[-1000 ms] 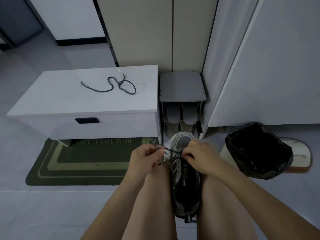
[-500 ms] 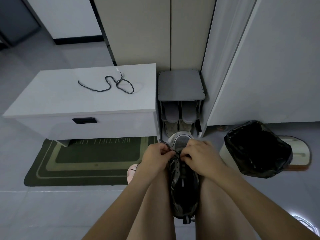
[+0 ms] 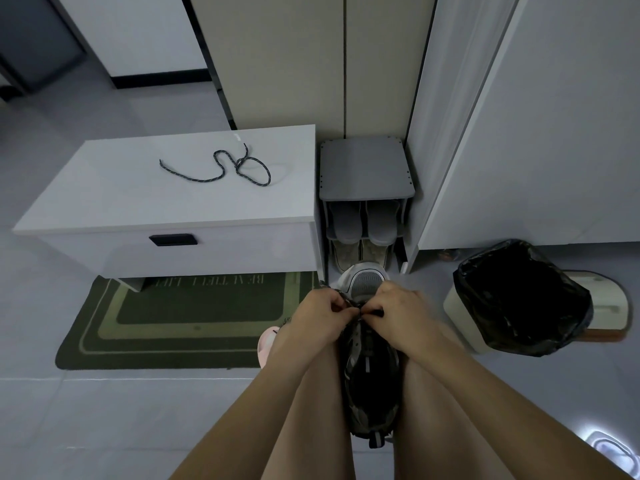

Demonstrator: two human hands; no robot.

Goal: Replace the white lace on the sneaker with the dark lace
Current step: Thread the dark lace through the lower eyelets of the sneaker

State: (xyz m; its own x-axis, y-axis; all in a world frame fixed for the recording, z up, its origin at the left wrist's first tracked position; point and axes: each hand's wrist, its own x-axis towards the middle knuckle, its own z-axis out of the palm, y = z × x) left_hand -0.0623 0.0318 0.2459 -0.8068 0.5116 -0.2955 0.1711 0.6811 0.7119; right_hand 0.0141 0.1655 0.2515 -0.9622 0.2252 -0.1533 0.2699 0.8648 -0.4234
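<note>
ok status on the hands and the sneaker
Left hand and right hand both pinching the lace over the sneaker. Another dark lace on white cabinet. Nothing blocking.

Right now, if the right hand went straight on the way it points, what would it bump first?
Probably the left hand: the right hand points across the sneaker at it, fingertips almost touching, though depth is unclear.

The left hand (image 3: pixel 320 315) and right hand (image 3: pixel 403 311), apart 1 second ago, now meet with knuckles nearly touching over the front of the sneaker (image 3: pixel 370 375). The lace (image 3: pixel 376 312) no longer stretches between them; only a short bit shows at the fingers.
</note>
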